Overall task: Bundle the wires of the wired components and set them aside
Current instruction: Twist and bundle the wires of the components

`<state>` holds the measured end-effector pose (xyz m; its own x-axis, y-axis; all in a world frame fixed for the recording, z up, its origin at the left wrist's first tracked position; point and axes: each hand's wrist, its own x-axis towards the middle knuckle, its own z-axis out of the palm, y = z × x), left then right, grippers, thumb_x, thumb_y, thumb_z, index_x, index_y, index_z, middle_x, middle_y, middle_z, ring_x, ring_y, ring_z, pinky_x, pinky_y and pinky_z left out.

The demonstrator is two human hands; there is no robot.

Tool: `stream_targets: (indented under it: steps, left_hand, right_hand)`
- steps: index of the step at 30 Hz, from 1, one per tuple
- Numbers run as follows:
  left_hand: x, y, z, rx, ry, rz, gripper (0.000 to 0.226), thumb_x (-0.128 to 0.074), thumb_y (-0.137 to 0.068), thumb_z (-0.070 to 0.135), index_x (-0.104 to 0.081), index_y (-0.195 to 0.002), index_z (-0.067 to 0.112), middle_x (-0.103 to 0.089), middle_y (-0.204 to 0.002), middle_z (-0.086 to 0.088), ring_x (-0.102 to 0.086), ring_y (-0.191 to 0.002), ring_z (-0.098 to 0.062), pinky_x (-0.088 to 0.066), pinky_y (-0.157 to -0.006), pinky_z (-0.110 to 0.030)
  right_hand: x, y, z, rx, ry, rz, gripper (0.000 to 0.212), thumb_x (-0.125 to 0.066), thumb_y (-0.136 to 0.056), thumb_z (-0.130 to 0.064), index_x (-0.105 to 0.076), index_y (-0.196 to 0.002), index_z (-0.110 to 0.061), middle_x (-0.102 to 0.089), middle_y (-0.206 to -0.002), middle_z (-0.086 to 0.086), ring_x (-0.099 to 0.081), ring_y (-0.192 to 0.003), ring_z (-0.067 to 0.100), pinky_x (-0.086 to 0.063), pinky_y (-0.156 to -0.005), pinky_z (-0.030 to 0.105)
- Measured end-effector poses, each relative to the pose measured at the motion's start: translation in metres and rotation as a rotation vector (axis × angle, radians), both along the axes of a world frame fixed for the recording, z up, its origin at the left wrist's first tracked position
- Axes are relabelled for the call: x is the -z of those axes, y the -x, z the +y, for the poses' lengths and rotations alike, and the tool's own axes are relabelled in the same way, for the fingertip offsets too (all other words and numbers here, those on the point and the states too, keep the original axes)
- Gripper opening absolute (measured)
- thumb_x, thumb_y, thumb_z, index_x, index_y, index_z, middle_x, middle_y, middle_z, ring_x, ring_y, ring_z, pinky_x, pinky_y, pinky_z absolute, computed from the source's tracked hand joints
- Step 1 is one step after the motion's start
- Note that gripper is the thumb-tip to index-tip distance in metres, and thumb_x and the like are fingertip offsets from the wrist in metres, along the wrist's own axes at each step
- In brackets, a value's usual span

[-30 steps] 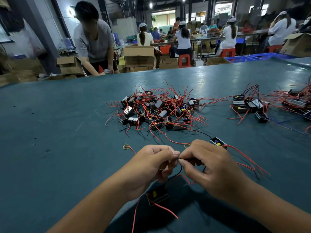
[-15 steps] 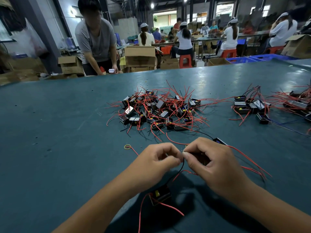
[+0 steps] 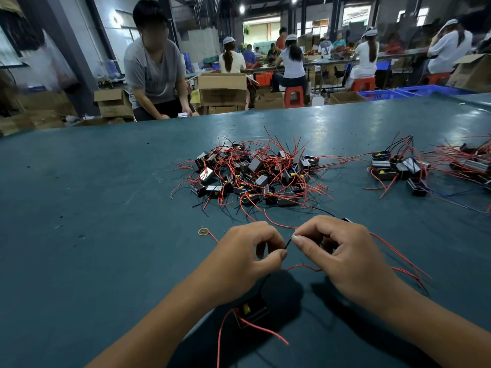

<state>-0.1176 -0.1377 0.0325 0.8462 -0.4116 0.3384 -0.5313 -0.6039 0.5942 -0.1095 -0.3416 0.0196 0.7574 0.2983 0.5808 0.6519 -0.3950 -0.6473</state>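
A short black wire [image 3: 288, 242] is being pinched between both hands — left hand [image 3: 245, 257] at its lower end, right hand [image 3: 337, 254] at its upper — and slanted between them. Its component [image 3: 251, 312] is being dangled below, nearer the left wrist.

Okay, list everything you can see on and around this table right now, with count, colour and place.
teal work table: one, fills the foreground
pile of small black components with red wires: one, table centre
smaller heap of black wired components: one, table right
yellow rubber band: one, left of the hands
black component with yellow part: one, under left wrist
thin black wire: one, pinched between both hands
cardboard boxes: several, brown, behind table
left hand; right hand
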Motion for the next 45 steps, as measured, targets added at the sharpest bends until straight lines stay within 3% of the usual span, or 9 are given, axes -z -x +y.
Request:
stream_targets:
  steps: [6, 10, 15, 18, 23, 26, 34, 41, 45]
  left_hand:
    - [-0.005, -0.002, 0.005, -0.004, -0.067, -0.051, 0.010, -0.067, -0.090, 0.027, -0.063, -0.081, 0.024, -0.059, -0.078, 0.015, -0.055, -0.077, -0.010, -0.047, -0.072, -0.031]
    - [-0.004, -0.001, 0.007, -0.053, -0.065, -0.041, 0.010, -0.067, -0.091, 0.022, -0.061, -0.083, 0.025, -0.060, -0.082, 0.012, -0.054, -0.079, -0.010, -0.046, -0.074, -0.031]
    - [-0.009, 0.006, 0.003, -0.040, 0.087, 0.038, 0.005, -0.061, -0.082, 0.020, -0.064, -0.081, 0.024, -0.062, -0.080, 0.014, -0.055, -0.074, -0.012, -0.041, -0.067, -0.018]
    - [-0.010, 0.010, 0.002, 0.085, 0.043, 0.088, 0.011, -0.063, -0.080, 0.019, -0.067, -0.088, 0.026, -0.063, -0.084, 0.015, -0.056, -0.078, -0.013, -0.046, -0.073, -0.025]
    - [-0.013, 0.011, 0.002, -0.022, 0.117, -0.087, 0.013, -0.065, -0.079, 0.023, -0.062, -0.090, 0.028, -0.056, -0.084, 0.012, -0.051, -0.077, -0.016, -0.044, -0.070, -0.029]
    - [-0.017, 0.012, 0.007, 0.065, 0.183, -0.144, 0.004, -0.065, -0.078, 0.021, -0.061, -0.081, 0.020, -0.053, -0.074, 0.008, -0.048, -0.066, -0.012, -0.040, -0.061, -0.025]
    - [-0.002, 0.008, -0.002, 0.182, -0.101, -0.314, 0.009, -0.072, -0.088, 0.026, -0.068, -0.085, 0.019, -0.053, -0.072, 0.011, -0.046, -0.063, 0.000, -0.042, -0.055, -0.025]
    - [-0.011, 0.003, 0.011, 0.087, -0.090, -0.185, 0.019, -0.067, -0.086, 0.042, -0.061, -0.077, 0.027, -0.052, -0.062, 0.014, -0.046, -0.055, -0.001, -0.036, -0.055, -0.019]
    - [-0.013, -0.001, 0.026, 0.048, -0.202, 0.016, 0.034, -0.072, -0.082, 0.056, -0.050, -0.082, 0.030, -0.046, -0.060, 0.013, -0.039, -0.055, -0.009, -0.032, -0.054, -0.023]
  right_hand:
    - [0.001, -0.002, -0.001, 0.009, -0.002, 0.045, 0.013, -0.072, -0.089, -0.016, -0.069, -0.082, -0.027, -0.066, -0.076, -0.015, -0.061, -0.067, 0.003, -0.040, -0.061, 0.007]
    - [0.000, -0.007, -0.003, 0.022, -0.030, 0.115, 0.014, -0.070, -0.089, -0.016, -0.068, -0.095, -0.028, -0.070, -0.088, -0.018, -0.066, -0.082, 0.003, -0.045, -0.073, 0.008]
    - [-0.010, -0.008, -0.014, -0.020, 0.024, 0.006, 0.007, -0.065, -0.092, -0.019, -0.064, -0.085, -0.023, -0.066, -0.085, -0.008, -0.063, -0.083, 0.015, -0.048, -0.076, 0.022]
    - [-0.014, -0.007, -0.019, -0.095, 0.077, -0.162, 0.016, -0.059, -0.092, -0.021, -0.060, -0.077, -0.015, -0.058, -0.076, -0.006, -0.058, -0.073, 0.018, -0.046, -0.068, 0.029]
    - [-0.022, -0.003, -0.030, -0.184, 0.159, -0.223, 0.008, -0.058, -0.087, -0.026, -0.058, -0.080, -0.021, -0.053, -0.076, -0.011, -0.051, -0.069, 0.006, -0.041, -0.063, 0.022]
    - [-0.024, -0.003, -0.035, -0.200, 0.290, -0.305, 0.023, -0.064, -0.082, -0.038, -0.062, -0.092, -0.017, -0.050, -0.076, -0.014, -0.042, -0.068, -0.004, -0.035, -0.066, 0.010]
    - [-0.021, 0.001, -0.025, -0.223, 0.434, -0.363, 0.013, -0.063, -0.091, -0.031, -0.061, -0.084, -0.020, -0.052, -0.067, -0.011, -0.043, -0.058, 0.005, -0.031, -0.058, 0.014]
    - [-0.029, -0.006, -0.035, -0.154, 0.485, -0.179, 0.022, -0.055, -0.092, -0.050, -0.052, -0.089, -0.028, -0.048, -0.064, -0.016, -0.043, -0.057, 0.000, -0.038, -0.057, 0.018]
    - [-0.032, -0.018, -0.053, -0.127, 0.711, -0.029, 0.040, -0.060, -0.081, -0.066, -0.050, -0.110, -0.040, -0.053, -0.091, -0.024, -0.053, -0.088, -0.002, -0.041, -0.079, 0.014]
